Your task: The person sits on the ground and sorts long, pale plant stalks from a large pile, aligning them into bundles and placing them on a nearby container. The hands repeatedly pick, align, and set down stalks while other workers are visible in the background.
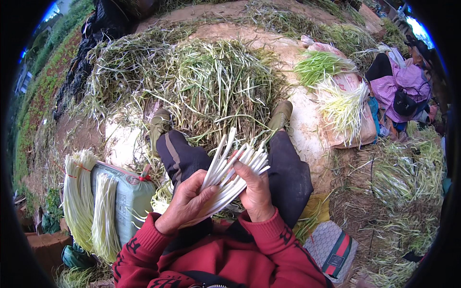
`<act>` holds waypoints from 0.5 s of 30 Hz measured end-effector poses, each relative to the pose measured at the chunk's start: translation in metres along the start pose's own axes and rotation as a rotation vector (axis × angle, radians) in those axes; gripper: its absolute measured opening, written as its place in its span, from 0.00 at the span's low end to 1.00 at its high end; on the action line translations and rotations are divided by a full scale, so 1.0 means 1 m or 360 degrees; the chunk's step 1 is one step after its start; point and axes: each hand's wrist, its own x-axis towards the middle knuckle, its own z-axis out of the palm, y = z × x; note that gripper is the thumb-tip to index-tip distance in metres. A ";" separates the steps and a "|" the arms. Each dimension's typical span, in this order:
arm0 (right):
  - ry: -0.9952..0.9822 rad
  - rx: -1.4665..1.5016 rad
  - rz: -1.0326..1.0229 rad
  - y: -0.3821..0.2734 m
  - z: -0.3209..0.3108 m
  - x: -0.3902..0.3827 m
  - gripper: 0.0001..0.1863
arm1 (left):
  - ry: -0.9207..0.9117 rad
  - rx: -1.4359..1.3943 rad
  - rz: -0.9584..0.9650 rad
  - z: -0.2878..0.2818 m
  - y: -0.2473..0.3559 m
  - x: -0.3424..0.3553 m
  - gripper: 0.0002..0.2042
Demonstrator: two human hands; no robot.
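Note:
A loose bunch of blanched chives point(224, 168), white stalk ends up and fanned out, is held over my lap. My left hand point(189, 199) is closed round its left side, thumb across the stalks. The fingers of my right hand point(255, 192) are closed on the right side, the thumb pressing near the stalk ends. Between my legs and just beyond lies a big heap of green and dry leaf trimmings point(223, 86). On my left, a tied bundle of chives point(79, 187) and a second bundle point(104, 216) lie against a pale green sack point(128, 197).
To the far right, more chives point(343, 108) and green leaves point(321, 66) lie on a pinkish sack point(365, 127). A person in a checked pink top point(401, 91) is beyond them. A patterned, striped box or bag point(331, 249) sits by my right side. Trimmings point(403, 177) cover the right ground.

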 end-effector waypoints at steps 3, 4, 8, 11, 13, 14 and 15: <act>-0.0052 0.0000 0.0033 -0.001 -0.003 -0.002 0.12 | 0.0006 0.0148 0.0063 -0.002 -0.002 -0.001 0.07; -0.0077 0.0010 0.0042 -0.001 -0.005 -0.003 0.14 | 0.0035 -0.0008 -0.0029 -0.002 -0.002 -0.002 0.07; -0.0075 -0.0011 0.0049 -0.001 -0.001 -0.005 0.14 | 0.0065 -0.0256 -0.0170 -0.004 -0.003 -0.008 0.08; -0.0120 -0.0059 0.0086 -0.006 0.001 -0.008 0.13 | 0.0004 -0.0243 -0.0164 -0.003 -0.001 -0.009 0.10; -0.0148 -0.0038 0.0122 -0.007 0.001 -0.009 0.11 | -0.0005 -0.0265 -0.0184 -0.001 0.003 -0.009 0.11; -0.0164 -0.0028 0.0125 -0.007 0.001 -0.010 0.11 | -0.0012 -0.0277 -0.0194 0.000 0.005 -0.009 0.11; -0.0180 -0.0019 0.0129 -0.007 0.000 -0.010 0.11 | -0.0006 -0.0283 -0.0191 -0.001 0.005 -0.009 0.11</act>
